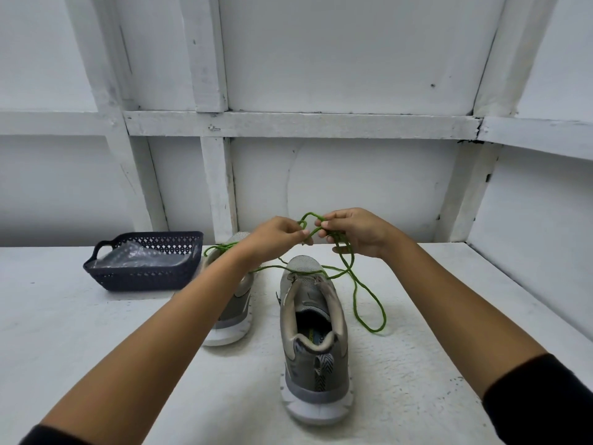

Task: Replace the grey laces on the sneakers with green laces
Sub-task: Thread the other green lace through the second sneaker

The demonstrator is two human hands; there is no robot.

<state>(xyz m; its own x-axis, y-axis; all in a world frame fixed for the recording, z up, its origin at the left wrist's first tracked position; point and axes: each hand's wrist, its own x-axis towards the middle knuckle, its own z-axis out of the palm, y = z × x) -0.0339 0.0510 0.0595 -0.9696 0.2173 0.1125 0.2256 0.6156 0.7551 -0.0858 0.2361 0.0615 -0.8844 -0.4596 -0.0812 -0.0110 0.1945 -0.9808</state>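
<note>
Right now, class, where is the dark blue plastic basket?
In the head view, the dark blue basket sits on the white table, left side, back near the wall, just left of the left-hand sneaker.

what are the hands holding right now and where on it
Both the left hand and right hand pinch the green lace at its bunched, looped part, above the toe of the nearer sneaker.

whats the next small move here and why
Probably work the tangle loose and free one tip. The left hand and right hand pinch a bunched part of the green lace above the near sneaker, which looks unlaced, while a long loop trails onto the table. A free tip seems needed before threading the lowest eyelet.
</note>
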